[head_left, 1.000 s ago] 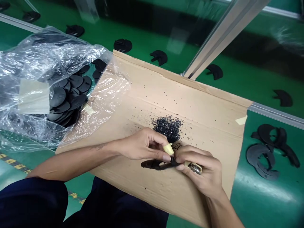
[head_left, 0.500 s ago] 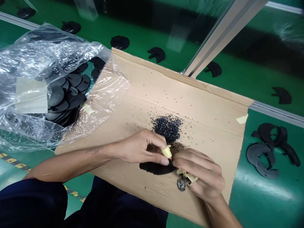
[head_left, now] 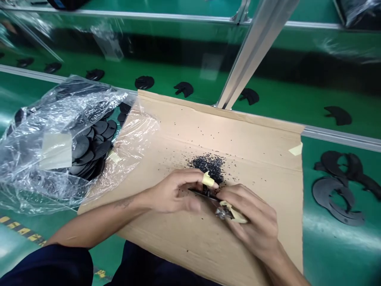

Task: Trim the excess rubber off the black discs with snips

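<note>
My left hand (head_left: 178, 192), with yellow tape round its index finger, holds a thin black plastic disc (head_left: 204, 193). The disc is tilted nearly edge-on, raised off the cardboard, and lies between the index finger and the blurred thumb. My right hand (head_left: 253, 208) is closed round a small metal tool (head_left: 224, 211) wrapped in pale tape; most of it is hidden in the palm, so its kind does not show. The right fingertips meet the disc's right side. Just beyond both hands, a pile of black plastic shavings (head_left: 210, 165) is spread on the cardboard sheet (head_left: 166, 242).
At left, a clear plastic bag (head_left: 80, 99) contains many black discs (head_left: 99, 145). Curved black parts (head_left: 336, 194) lie on the green surface at right. A metal post (head_left: 247, 55) rises behind the cardboard, and more black parts (head_left: 144, 82) line the back.
The disc has come up from lying flat on the cardboard and tilted. My left thumb has moved off its top. The camera view has tipped upward, showing more of the back.
</note>
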Available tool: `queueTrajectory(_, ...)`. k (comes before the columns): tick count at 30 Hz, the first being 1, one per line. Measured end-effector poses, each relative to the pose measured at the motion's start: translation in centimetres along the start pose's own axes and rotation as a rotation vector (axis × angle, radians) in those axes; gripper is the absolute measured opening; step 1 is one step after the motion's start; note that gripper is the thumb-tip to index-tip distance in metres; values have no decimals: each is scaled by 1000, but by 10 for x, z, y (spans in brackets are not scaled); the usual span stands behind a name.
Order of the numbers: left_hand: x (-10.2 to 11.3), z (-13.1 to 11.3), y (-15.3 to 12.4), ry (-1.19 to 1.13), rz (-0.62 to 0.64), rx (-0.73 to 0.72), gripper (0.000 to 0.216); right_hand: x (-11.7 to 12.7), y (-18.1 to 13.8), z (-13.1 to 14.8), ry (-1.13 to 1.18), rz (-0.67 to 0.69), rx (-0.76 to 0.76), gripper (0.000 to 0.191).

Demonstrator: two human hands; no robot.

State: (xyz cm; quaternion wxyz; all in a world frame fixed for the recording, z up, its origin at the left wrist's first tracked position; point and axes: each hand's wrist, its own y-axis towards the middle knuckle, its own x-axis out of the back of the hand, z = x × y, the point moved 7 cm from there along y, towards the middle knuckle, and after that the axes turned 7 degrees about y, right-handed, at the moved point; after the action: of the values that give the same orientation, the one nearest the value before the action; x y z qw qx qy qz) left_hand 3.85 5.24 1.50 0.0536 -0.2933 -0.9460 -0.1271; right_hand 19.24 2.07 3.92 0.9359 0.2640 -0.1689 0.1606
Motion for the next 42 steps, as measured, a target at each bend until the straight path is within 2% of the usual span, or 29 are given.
queueTrajectory(4, 1, -6, -1, 168, -82, -95, 24, -1, 0, 3, -32, -3, 30, 25)
queueTrajectory(11, 2, 4, -4, 43, -126, 2, 22, 1, 4, 2, 93, 8, 8, 28)
queueTrajectory(18, 1, 7, -8, -67, -126, -3, 21, 6, 1, 6, 43, 21, 65, 29)
queueTrajectory(22, 8, 0, -8, 98, -214, -105, 23, 8, -1, 10, -47, -1, 124, 28)
queueTrajectory(25, 13, -3, -9, 208, -284, -140, 14, 7, -2, 11, -77, 0, 144, 26)
queueTrajectory(31, 14, -5, -10, 210, -279, -179, 6, 7, -1, 15, -90, 7, 172, 23)
queueTrajectory(39, 17, -3, -12, 132, -321, -176, 10, 15, -2, 8, 13, -74, 56, 31)
queueTrajectory(42, 17, 7, -9, 18, -322, -49, 12, 16, 0, 2, 80, -126, -65, 24)
